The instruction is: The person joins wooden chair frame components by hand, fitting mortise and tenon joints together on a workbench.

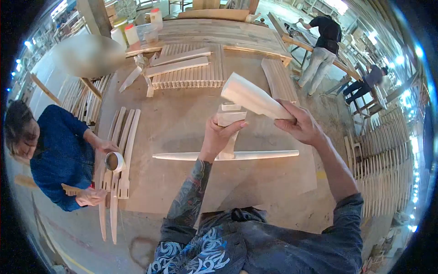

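My right hand (303, 123) is wrapped round the narrow end of a pale wooden piece (248, 93), which broadens toward its raised far end at the upper left. Just below that end, my left hand (220, 137) grips an upright wooden part (232, 118), thumb across its front. At the foot of this upright lies a long slender wooden rail (269, 155), tapered at both ends, so the two form a T shape on the brown worktable (191, 182). My left palm hides some of the upright.
At left, a person (59, 150) holds a cup (114, 161) over several long wooden legs (130, 141). Slats (191, 75) are stacked at the table's back, bottles (132, 36) behind them. Another stack (276, 80) lies at right; other people (326, 36) work beyond.
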Tool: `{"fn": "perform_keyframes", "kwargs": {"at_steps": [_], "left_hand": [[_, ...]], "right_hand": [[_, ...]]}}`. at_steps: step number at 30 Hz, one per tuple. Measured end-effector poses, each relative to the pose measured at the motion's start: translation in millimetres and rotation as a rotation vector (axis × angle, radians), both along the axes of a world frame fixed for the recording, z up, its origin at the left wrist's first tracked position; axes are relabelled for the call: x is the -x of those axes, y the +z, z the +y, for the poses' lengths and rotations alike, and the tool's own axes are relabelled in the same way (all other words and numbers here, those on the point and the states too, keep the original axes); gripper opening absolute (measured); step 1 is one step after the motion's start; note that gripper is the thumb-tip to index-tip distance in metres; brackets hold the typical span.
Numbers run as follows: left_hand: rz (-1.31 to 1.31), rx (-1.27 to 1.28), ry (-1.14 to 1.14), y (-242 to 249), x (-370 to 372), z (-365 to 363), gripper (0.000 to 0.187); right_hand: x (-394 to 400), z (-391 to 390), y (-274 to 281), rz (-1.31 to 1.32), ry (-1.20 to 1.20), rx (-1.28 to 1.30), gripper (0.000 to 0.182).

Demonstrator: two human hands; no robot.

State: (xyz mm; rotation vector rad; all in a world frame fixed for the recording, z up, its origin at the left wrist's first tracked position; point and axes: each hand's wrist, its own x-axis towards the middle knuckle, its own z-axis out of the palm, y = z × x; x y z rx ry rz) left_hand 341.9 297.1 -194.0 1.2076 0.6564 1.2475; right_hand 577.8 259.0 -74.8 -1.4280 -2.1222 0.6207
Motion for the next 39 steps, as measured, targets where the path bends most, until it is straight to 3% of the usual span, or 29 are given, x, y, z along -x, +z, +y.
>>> {"fn": "perform_keyframes", "kwargs": {"at_steps": [4,11,13,15,18,19,21,23,24,26,27,29,33,35,39], "left_hand": [[-0.061,0.026,-0.036,-5,0,4,0.023],[-0.103,-0.009,-0.065,-3,1,4,0.022],[-0.075,0.030,-0.076,-2,2,4,0.023],[-0.038,0.070,-0.100,-2,5,-1,0.025],[-0.049,-0.080,-0.059,10,16,3,0.034],[-0.096,-0.055,-0.033,24,26,3,0.041],[-0.049,-0.359,0.131,60,31,34,0.049],[0.159,-0.419,0.216,132,37,26,0.051],[0.159,-0.413,0.220,136,29,37,0.051],[0.605,-1.035,0.301,140,14,57,0.045],[0.608,-1.026,0.302,135,12,61,0.045],[1.249,-1.103,0.115,124,7,65,0.037],[1.215,-0.952,-0.051,113,4,68,0.036],[1.107,-1.159,0.267,104,8,59,0.038],[1.116,-1.097,0.239,105,4,58,0.036]], "right_hand": [[-3,9,17,-0.270,0.111,-0.338,0.056],[7,19,68,-0.557,0.102,-0.255,0.061],[13,15,77,-0.818,0.064,-0.286,0.062],[6,16,74,-0.763,0.092,-0.309,0.062],[2,12,74,-0.727,0.130,-0.372,0.060],[2,12,73,-0.729,0.133,-0.386,0.059],[2,11,71,-0.735,0.138,-0.388,0.058],[4,10,72,-0.741,0.148,-0.398,0.057],[5,11,72,-0.733,0.159,-0.414,0.057],[7,11,76,-0.723,0.175,-0.422,0.057],[7,12,78,-0.733,0.152,-0.379,0.057],[7,15,79,-0.741,0.128,-0.319,0.058],[13,14,75,-0.608,0.122,-0.221,0.054],[15,13,67,-0.572,0.088,-0.151,0.053],[16,14,65,-0.494,0.061,-0.140,0.053]]}}
